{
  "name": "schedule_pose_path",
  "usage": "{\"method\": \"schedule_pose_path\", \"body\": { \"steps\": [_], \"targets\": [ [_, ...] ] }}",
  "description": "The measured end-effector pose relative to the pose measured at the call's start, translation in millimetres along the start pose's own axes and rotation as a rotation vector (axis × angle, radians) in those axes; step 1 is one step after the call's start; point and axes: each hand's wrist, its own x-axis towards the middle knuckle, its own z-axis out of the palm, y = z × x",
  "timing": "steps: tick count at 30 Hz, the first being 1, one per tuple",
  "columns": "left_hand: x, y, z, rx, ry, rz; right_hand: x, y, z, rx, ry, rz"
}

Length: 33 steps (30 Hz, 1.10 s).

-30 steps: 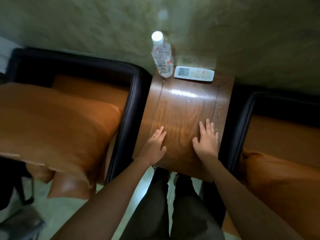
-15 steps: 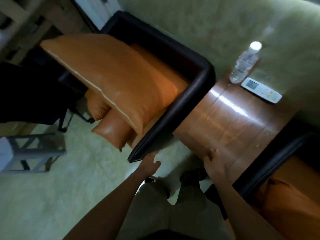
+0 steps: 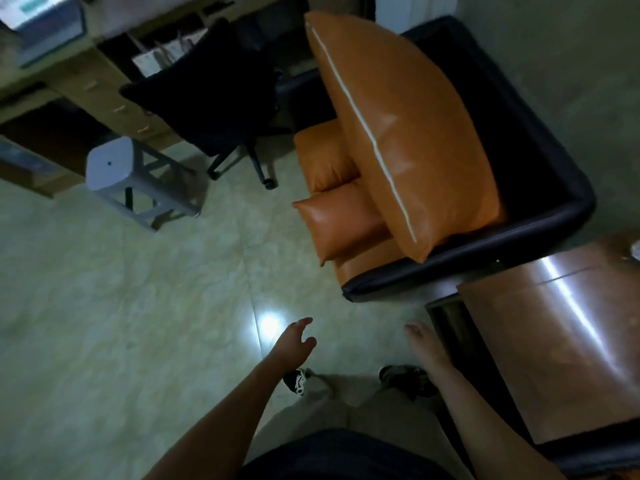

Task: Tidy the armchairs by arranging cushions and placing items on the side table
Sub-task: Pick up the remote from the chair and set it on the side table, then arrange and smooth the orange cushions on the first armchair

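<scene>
1. Orange leather: the large cushion (image 3: pixel 405 133) leans tilted in the black armchair (image 3: pixel 540 174), well ahead of both hands; a small cushion (image 3: pixel 339 223) lies at the seat's front edge, nearer the left hand.
2. Left hand (image 3: pixel 294 344): forearm stretched forward, fingers loosely spread, holding nothing, above the floor (image 3: pixel 138 306).
3. Right hand (image 3: pixel 424 344): fingers straight, blurred, holding nothing, just beside the wooden side table (image 3: pixel 561 341).
4. Hands held apart.
</scene>
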Motion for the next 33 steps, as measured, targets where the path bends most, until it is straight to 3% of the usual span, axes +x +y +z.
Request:
{"method": "schedule_pose_path", "body": {
  "steps": [12, 21, 27, 33],
  "targets": [
    [-10, -215, -95, -0.216, -0.056, -0.115, -48, -105, 182, -0.275, -0.146, -0.162],
    [-51, -383, -103, -0.457, -0.007, -0.492, -44, -180, 250, -0.524, -0.198, -0.281],
    [-30, -380, -116, -0.553, 0.013, -0.533, -6, -231, 278, -0.613, -0.312, -0.313],
    [34, -336, -200, -0.587, 0.051, -0.385, 69, -319, 292, -0.656, -0.349, -0.262]
  ]
}}
